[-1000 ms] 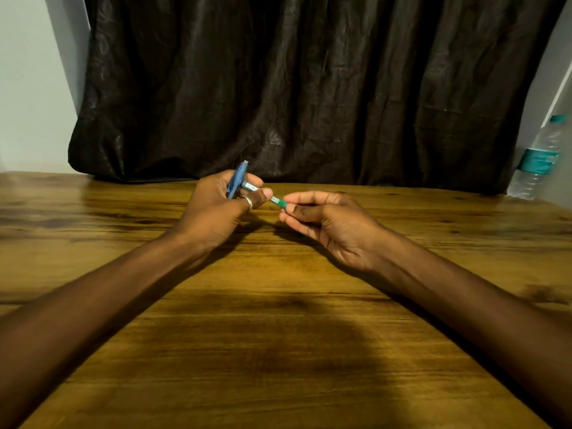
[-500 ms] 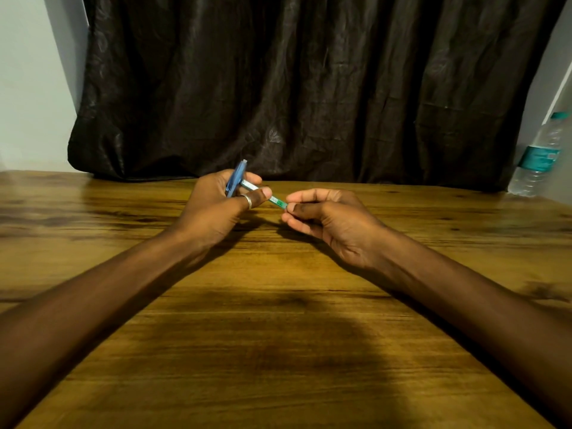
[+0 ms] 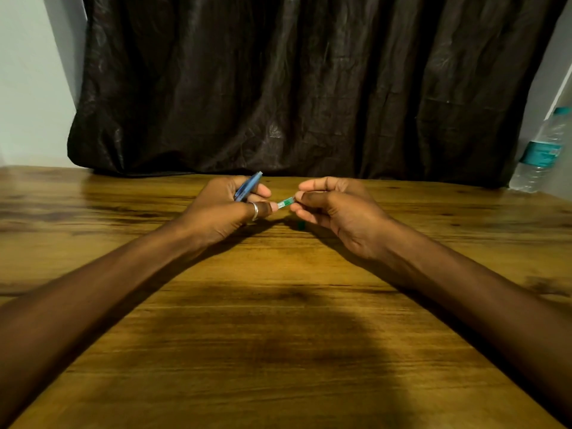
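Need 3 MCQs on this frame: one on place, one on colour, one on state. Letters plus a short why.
1. Where is the water bottle?
A. Far right, beside the curtain
B. Dead centre, near the camera
C. Far left, against the wall

2. What colour is the pen body in the left hand?
A. Red
B. Blue
C. Yellow

3. What is the right hand doing?
A. Lying flat, palm down
B. Pinching one end of the thin green refill
C. Gripping a cup

Key:
1 A: the bottle stands at the right edge of the view, next to the dark curtain.
2 B: the barrel sticking up from the left fingers is blue.
3 B: thumb and fingers close on the refill's end, and the left hand holds the other end.
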`<state>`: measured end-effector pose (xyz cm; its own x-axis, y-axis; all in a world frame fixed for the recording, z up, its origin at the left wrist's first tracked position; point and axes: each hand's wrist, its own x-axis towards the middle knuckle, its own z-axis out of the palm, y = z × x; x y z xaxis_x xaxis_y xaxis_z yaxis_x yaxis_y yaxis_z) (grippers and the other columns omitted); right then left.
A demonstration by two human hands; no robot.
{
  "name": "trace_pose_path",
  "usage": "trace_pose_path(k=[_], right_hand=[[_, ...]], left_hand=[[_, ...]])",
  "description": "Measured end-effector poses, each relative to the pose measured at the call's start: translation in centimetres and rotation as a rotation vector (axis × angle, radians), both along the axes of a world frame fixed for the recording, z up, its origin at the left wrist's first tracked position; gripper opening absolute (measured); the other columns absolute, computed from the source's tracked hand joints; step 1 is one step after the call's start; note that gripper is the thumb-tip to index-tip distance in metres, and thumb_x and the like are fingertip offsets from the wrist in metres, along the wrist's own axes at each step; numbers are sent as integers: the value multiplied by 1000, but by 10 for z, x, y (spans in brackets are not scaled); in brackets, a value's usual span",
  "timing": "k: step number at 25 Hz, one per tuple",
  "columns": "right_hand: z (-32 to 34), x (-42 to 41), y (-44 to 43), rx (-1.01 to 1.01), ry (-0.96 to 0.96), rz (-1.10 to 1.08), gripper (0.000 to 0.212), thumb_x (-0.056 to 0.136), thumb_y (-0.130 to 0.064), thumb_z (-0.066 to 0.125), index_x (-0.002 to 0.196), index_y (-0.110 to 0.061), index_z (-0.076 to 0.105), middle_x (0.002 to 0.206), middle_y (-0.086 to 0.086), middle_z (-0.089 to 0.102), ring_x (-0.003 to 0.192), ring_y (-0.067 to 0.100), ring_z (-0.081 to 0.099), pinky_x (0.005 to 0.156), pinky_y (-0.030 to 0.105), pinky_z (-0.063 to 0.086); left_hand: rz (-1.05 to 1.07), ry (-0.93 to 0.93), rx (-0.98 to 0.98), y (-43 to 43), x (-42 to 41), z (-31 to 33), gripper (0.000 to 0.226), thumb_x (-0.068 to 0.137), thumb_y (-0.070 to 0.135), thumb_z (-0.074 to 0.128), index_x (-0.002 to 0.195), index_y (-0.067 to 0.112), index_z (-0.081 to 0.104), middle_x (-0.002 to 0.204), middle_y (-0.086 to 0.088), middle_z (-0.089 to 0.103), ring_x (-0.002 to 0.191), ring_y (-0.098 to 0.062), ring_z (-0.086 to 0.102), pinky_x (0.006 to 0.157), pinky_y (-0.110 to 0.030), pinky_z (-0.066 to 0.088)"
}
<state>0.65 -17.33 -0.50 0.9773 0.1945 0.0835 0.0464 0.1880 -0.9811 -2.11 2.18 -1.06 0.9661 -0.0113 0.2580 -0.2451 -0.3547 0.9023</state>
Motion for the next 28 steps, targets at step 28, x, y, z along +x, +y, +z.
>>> trace_pose_path(k=[28], right_hand=[[10, 21, -28, -199, -141, -326, 20, 91, -5, 67, 109, -13, 66, 95, 6, 74, 78, 9, 72, 63, 20, 57]], left_hand=[[-11, -121, 573, 9, 4, -8, 18, 92, 29, 72, 110, 30, 72, 98, 11, 73, 95, -8, 67, 82, -35, 57]])
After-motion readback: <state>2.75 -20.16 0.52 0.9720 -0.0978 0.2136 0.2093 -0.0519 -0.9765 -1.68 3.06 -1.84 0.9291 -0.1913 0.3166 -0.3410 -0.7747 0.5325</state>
